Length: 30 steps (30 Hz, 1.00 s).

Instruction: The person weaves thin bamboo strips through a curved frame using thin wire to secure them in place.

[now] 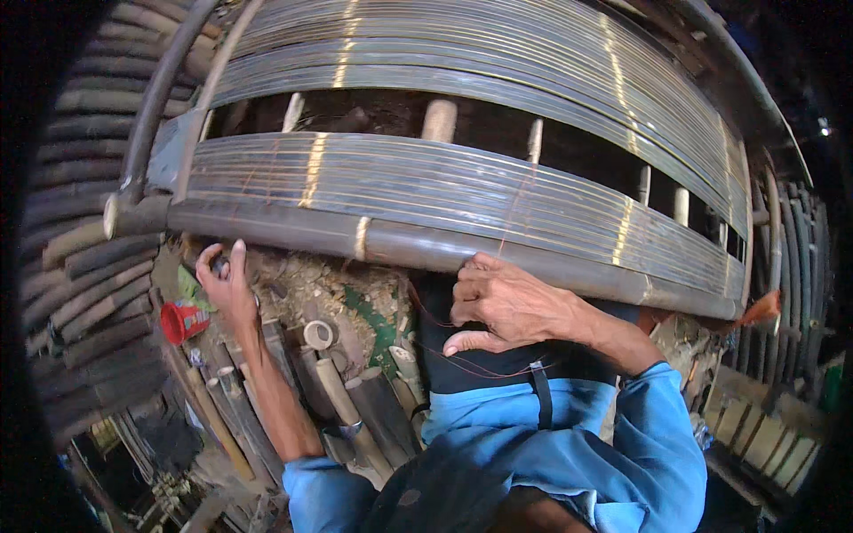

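Observation:
A bench-like frame of dark bamboo slats (409, 169) stretches before me, with a thick bamboo pole (293, 226) along its near edge. My right hand (511, 306) is curled against the pole near its middle, fingers folded and thumb pointing left. Thin reddish cord (502, 240) runs down over the slats to the folded fingers, and loose strands hang below across my lap. Just under the pole's left part is my left hand (229, 289), with thumb and bent fingers apart. A small dark spot shows between them; I cannot tell what it is.
Stacked bamboo poles (98, 186) line the left. A red plastic cup (183, 322) is near my left wrist. Cut bamboo pieces (351, 409) and shavings (306, 284) cover the ground below. Orange cord (762, 308) hangs at the pole's right end.

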### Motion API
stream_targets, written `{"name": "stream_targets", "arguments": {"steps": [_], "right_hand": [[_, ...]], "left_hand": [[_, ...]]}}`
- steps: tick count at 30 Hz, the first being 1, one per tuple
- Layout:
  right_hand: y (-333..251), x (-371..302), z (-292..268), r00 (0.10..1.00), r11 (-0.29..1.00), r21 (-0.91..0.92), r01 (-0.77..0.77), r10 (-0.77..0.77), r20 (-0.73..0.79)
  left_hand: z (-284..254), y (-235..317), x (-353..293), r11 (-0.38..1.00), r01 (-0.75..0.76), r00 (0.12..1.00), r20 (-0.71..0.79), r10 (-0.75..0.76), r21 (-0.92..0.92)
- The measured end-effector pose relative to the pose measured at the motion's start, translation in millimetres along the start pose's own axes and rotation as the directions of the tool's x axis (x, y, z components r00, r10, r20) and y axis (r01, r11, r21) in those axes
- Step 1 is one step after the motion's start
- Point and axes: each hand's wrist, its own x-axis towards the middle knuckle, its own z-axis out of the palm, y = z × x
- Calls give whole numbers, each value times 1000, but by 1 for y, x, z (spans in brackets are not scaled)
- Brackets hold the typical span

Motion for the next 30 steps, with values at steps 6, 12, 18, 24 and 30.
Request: {"name": "stream_targets", "arguments": {"steps": [6,12,18,24,30], "right_hand": [[26,30,-11,970,993,66,-95,107,-219],[65,54,-22,913,975,182,-126,186,-362],[109,116,-44,813,937,198,-288,349,-466],[149,242,-32,763,861,279,-425,507,-401],[185,312,-5,645,652,364,-665,747,-159]], "left_hand": [[22,-85,24,919,87,983,-118,-143,-386],[-53,-36,10,903,412,800,523,-295,-121],[-191,2,54,822,139,986,152,-65,-552],[-245,44,157,790,-28,998,-62,-13,-613],[16,80,219,817,-450,845,468,258,362]]}}
